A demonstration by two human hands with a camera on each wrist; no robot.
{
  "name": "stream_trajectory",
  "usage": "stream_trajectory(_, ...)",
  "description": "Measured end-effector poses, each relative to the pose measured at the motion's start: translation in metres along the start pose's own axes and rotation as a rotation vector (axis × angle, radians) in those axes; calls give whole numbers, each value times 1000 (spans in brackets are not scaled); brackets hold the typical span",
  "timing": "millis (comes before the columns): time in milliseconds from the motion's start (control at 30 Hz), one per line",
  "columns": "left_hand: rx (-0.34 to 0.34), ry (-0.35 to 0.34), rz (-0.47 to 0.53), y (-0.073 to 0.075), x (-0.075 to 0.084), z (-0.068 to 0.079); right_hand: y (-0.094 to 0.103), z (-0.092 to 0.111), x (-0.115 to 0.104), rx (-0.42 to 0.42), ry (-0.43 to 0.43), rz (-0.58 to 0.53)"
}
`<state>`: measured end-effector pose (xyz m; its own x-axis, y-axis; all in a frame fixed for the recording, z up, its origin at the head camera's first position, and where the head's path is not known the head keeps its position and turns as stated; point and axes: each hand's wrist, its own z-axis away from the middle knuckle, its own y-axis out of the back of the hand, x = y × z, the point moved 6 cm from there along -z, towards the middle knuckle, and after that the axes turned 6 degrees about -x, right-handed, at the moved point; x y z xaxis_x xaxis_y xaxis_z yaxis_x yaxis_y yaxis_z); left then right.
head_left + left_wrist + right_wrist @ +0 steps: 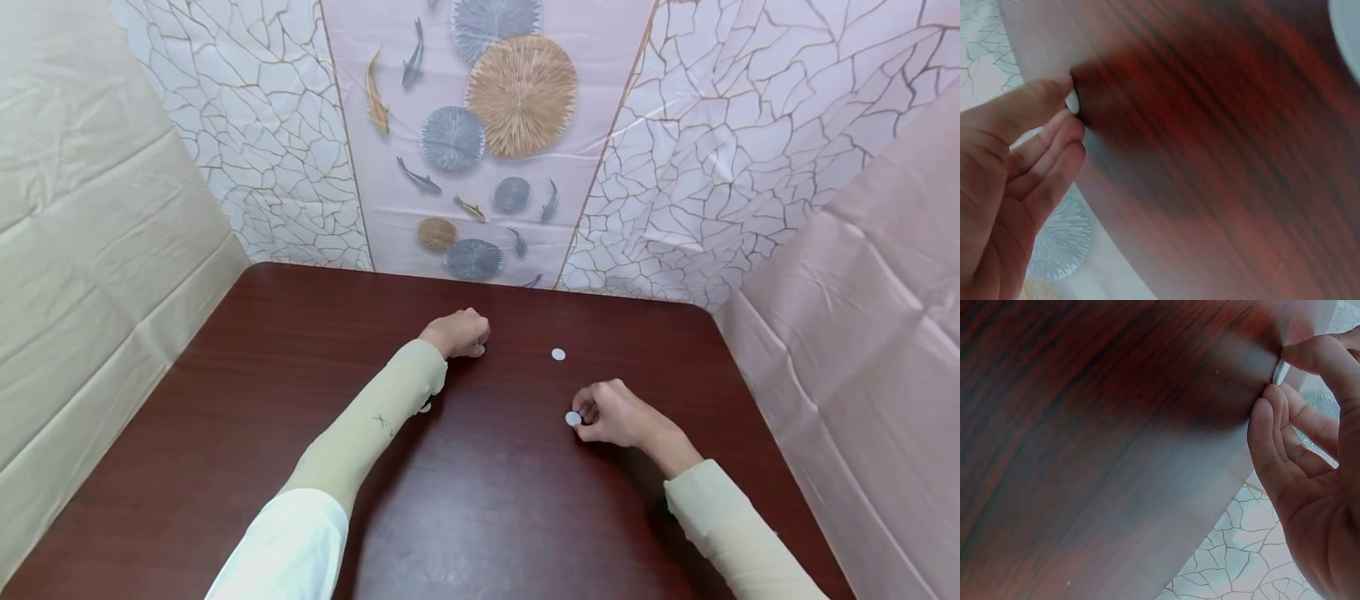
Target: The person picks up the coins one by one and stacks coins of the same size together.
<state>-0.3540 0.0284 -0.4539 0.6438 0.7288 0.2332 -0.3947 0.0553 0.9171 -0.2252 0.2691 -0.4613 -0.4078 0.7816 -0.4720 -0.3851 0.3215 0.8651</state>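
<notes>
On the dark reddish-brown table, my left hand [457,333] pinches a small white disc [479,350] between thumb and fingers. In the left wrist view the disc [1073,101] shows as a thin pale edge right at the tabletop. Nearer and to the right, my right hand [617,414] pinches a second white round disc [573,418] by its edge. Seen from the right wrist, this disc [1280,372] stands nearly edge-on between thumb and fingertips, close to the wood.
Another white disc [558,354] lies flat beyond the right hand. A pale round piece [425,407] peeks out beside the left sleeve [375,425], partly hidden by it. Patterned cloth [465,208] hangs behind the table [480,517], with plain cloth along both sides.
</notes>
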Motion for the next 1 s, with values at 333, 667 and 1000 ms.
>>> stream_trajectory(333, -10, 32, 36, 4, -1, -8, 2, 1, -1, 1, -2, 14)
stream_trajectory(667, 99, -93, 8, 16, 10, -9, 0, 2, 0, -9, -21, 0)
stream_trajectory(1000, 94, -159, -5, 23, 42, 13, 0, -1, 4, -33, -47, -22)
